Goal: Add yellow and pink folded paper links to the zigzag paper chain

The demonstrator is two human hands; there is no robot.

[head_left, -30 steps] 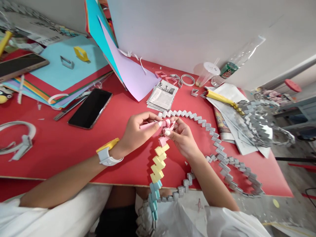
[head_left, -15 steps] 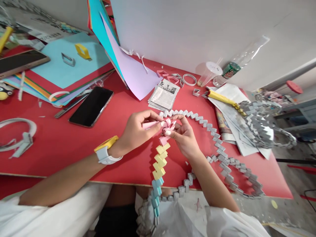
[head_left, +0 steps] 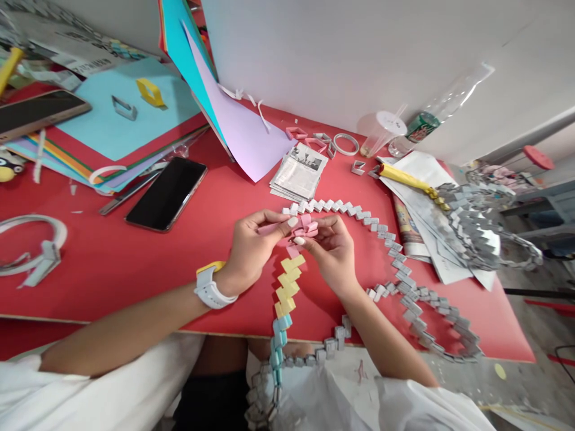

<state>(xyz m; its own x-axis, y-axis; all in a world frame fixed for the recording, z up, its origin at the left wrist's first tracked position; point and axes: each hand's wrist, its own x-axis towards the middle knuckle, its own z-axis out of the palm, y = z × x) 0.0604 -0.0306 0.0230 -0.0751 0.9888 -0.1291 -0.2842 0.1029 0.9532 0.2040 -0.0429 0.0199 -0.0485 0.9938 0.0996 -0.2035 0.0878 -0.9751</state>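
My left hand [head_left: 254,242] pinches a pink paper strip [head_left: 268,228] between thumb and fingers. Opposite it, my right hand [head_left: 333,248] is closed on the pink folded paper links [head_left: 307,226] at the end of a zigzag chain. Below the pink part the chain turns yellow [head_left: 288,285], then light blue [head_left: 278,341], and hangs over the table edge toward my lap. Its grey newspaper-like part [head_left: 399,263] curves across the table on the right and passes behind my hands. The fingers partly hide how the pink pieces fit together.
Left of my hands lies a black phone [head_left: 166,194]. Folded newspaper pieces [head_left: 299,173] and a lilac sheet [head_left: 242,129] are behind them. A lidded plastic cup [head_left: 384,133] and a bottle [head_left: 420,129] stand by the wall. A paper roll [head_left: 33,263] lies far left.
My left wrist has turned and shifted right and slightly down. The pink links have tilted between my fingers, and the yellow and blue part of the chain has swung a little left.
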